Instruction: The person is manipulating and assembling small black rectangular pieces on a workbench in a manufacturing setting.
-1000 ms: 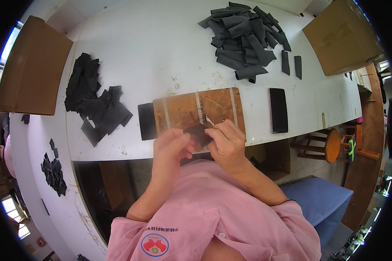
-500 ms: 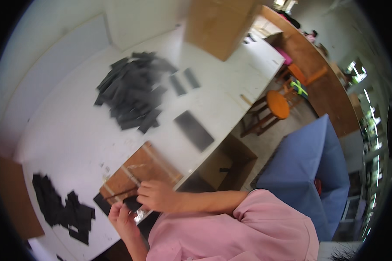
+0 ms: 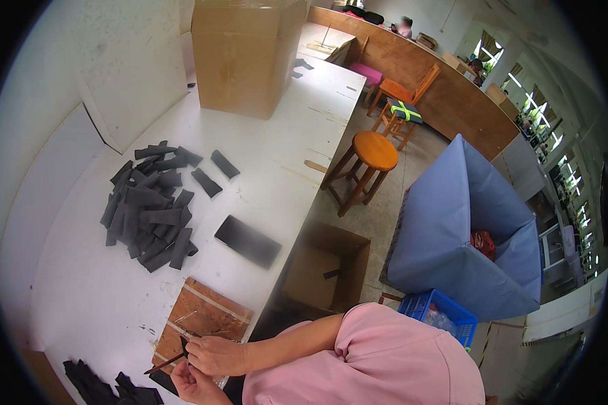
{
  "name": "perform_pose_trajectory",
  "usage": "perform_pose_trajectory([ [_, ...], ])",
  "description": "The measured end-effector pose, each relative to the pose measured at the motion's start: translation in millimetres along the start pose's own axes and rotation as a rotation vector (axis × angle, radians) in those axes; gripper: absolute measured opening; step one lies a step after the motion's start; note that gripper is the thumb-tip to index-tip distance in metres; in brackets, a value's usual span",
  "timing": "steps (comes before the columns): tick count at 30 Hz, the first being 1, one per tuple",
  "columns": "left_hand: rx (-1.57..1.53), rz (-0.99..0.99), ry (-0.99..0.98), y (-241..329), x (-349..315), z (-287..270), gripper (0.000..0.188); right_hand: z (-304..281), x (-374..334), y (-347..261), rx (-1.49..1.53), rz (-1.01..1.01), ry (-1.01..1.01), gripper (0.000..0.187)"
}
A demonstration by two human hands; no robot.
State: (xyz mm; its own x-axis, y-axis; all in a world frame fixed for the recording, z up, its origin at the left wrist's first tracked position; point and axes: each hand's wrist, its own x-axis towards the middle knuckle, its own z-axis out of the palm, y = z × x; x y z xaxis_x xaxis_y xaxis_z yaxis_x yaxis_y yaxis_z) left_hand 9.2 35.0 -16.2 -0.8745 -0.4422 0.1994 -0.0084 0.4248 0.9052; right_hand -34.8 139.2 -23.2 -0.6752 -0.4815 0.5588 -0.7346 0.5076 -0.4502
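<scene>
black pc sits at the fingertips of a person's rt. hand, just above a wooden board nr. the front edge of a white worktop. from far l., lower corner: side of a brown carton, then dark flat pcs heaped, partly cut off by the frame edge. farther up the top, a pile of dark grey tubes, w/ two more lying apart off its r. side. next, a slim dark strip slants up toward the fingers. lt. hand is below the rt., fingers curled in; can't tell what, if anything, it grips. rt. hand is closed, fingers bent, pinching the black pc. board, w/ pale bands across, lies under & beyond the hands. further r., a dark phone lies flat, a big cardboard box behind it at the far end. then an open box below table level, a round wooden stool, a blue basket & a blue fabric bin w/ sth. red inside.
</scene>
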Motion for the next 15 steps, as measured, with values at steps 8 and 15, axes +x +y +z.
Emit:
perform_pose_trajectory([
  [8, -1.168, -0.628, -0.453, -11, 21, -32, 0.022, -2, 3, 5, 0.684, 0.464, 0.002, 0.007],
  [15, -0.586, -0.395, -0.233, -9, 6, -19, 0.012, -1, -3, 0, 2.023, 1.151, -0.355, 0.016],
])
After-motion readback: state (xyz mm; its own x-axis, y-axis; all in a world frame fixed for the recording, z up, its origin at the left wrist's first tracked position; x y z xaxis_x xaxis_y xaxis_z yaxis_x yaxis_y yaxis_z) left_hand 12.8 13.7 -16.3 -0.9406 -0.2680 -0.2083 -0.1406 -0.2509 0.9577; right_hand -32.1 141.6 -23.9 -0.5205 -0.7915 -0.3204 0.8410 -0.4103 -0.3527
